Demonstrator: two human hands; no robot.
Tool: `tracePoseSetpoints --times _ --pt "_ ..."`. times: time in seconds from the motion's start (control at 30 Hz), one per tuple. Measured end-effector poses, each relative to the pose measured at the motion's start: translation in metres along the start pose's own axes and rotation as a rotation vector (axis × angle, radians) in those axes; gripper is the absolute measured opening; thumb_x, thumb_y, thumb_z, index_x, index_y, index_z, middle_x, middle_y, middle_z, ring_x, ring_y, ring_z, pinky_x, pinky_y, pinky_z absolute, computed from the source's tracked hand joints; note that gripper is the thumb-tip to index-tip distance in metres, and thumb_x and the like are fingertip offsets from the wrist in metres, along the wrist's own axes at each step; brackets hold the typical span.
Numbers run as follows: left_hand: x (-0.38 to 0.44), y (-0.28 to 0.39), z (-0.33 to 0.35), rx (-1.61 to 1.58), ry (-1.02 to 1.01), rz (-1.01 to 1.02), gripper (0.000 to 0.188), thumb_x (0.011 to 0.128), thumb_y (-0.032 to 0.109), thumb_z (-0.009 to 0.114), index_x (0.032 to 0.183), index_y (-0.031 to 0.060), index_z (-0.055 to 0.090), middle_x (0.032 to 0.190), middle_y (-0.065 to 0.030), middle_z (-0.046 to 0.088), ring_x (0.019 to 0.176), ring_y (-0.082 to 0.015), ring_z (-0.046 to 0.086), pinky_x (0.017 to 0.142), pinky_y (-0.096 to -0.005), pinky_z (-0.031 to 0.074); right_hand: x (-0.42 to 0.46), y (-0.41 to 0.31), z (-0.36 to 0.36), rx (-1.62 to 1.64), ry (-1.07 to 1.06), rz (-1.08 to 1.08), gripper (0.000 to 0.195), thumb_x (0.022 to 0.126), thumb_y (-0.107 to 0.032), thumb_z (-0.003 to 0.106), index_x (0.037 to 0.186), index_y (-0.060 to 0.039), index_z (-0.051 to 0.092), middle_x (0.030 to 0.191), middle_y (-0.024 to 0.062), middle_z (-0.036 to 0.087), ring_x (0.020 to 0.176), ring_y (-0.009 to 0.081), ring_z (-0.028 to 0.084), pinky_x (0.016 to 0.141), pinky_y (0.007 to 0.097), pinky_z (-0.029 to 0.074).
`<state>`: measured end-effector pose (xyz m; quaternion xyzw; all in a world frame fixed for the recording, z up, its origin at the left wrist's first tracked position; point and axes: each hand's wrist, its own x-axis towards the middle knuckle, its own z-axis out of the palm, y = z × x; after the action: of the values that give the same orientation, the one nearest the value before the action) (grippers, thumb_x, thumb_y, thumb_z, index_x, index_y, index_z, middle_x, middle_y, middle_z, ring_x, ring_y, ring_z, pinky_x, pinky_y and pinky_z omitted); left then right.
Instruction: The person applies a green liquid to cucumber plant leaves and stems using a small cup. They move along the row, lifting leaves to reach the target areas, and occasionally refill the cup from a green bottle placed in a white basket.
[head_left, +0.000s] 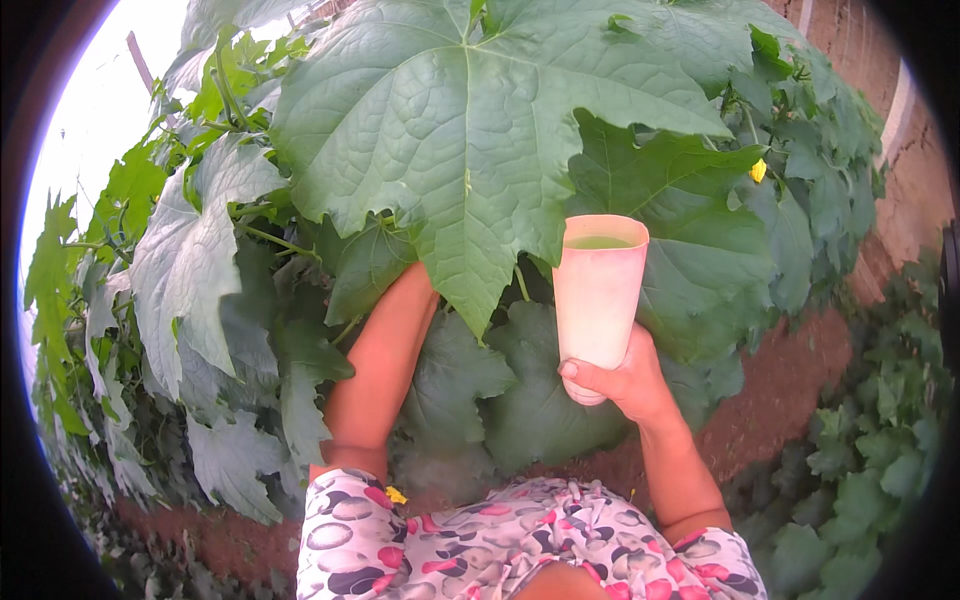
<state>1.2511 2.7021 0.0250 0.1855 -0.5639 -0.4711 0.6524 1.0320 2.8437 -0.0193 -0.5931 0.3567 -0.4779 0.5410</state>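
My right hand (626, 371) grips a tall pale plastic cup (600, 300) around its lower part, with the thumb across the front. Greenish liquid (598, 242) stands near the top inside the cup, which is roughly upright. My left forearm reaches up into the vine foliage, and the left hand itself is hidden behind a large lobed leaf (450, 127). That broad green leaf hangs in front of me, its tip pointing down between my arms. Darker leaves (536, 382) fill the space below and behind it.
More dense vine leaves (184, 277) spread to the left. A yellow flower (758, 170) shows among leaves on the right. Bare brown soil (780, 397) runs between this row and low green plants (847, 502). A brownish wall (915, 180) rises at the upper right.
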Motion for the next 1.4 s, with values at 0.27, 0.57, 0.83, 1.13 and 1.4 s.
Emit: tracePoseSetpoints --times 0.27,0.57,0.83,1.13,1.4 --pt "-0.005 -0.013 -0.028 0.111 0.158 0.04 0.027 0.09 0.021 0.062 0.11 0.0062 0.054 0.103 -0.0038 0.06 0.094 -0.012 0.057 0.082 -0.0275 0.047 -0.009 0.005 0.02 0.081 -0.085 0.12 0.05 0.07 -0.018 0.078 0.109 0.0029 0.054 0.086 0.0047 0.06 0.069 0.0099 0.055 0.06 0.0243 0.046" --pt "-0.019 0.021 -0.014 0.09 0.063 0.061 0.025 0.089 0.019 0.063 0.106 0.0036 0.054 0.101 -0.0053 0.059 0.094 -0.0157 0.059 0.086 -0.0356 0.05 -0.016 0.013 0.026 -0.059 -0.096 0.083 0.059 0.067 -0.026 0.08 0.111 0.0041 0.054 0.093 0.0065 0.061 0.083 0.0136 0.056 0.075 0.0284 0.046" --pt "-0.037 0.036 -0.012 0.079 0.029 0.131 0.02 0.089 0.017 0.062 0.102 0.003 0.055 0.099 -0.0059 0.058 0.095 -0.0175 0.059 0.09 -0.0422 0.052 -0.009 0.022 0.02 -0.121 -0.042 0.02 0.065 0.066 -0.031 0.08 0.114 0.0031 0.053 0.097 0.01 0.063 0.086 0.016 0.058 0.079 0.0302 0.047" --pt "-0.041 0.06 -0.005 0.108 -0.042 -0.061 0.009 0.088 0.008 0.062 0.092 0.0066 0.054 0.096 -0.0051 0.057 0.102 -0.0192 0.057 0.093 -0.0428 0.049 0.004 0.015 0.018 -0.151 -0.052 0.004 0.061 0.067 -0.032 0.079 0.11 0.0028 0.054 0.092 0.0101 0.062 0.082 0.0158 0.058 0.075 0.0308 0.047" --pt "-0.048 0.064 -0.016 0.035 -0.045 -0.162 0.017 0.086 0.008 0.063 0.1 0.0056 0.052 0.104 -0.0077 0.056 0.108 -0.0222 0.054 0.096 -0.0445 0.046 0.017 0.008 0.02 -0.095 -0.11 -0.071 0.043 0.071 -0.028 0.077 0.096 -0.0006 0.056 0.073 0.0014 0.057 0.059 0.008 0.051 0.055 0.0247 0.043"
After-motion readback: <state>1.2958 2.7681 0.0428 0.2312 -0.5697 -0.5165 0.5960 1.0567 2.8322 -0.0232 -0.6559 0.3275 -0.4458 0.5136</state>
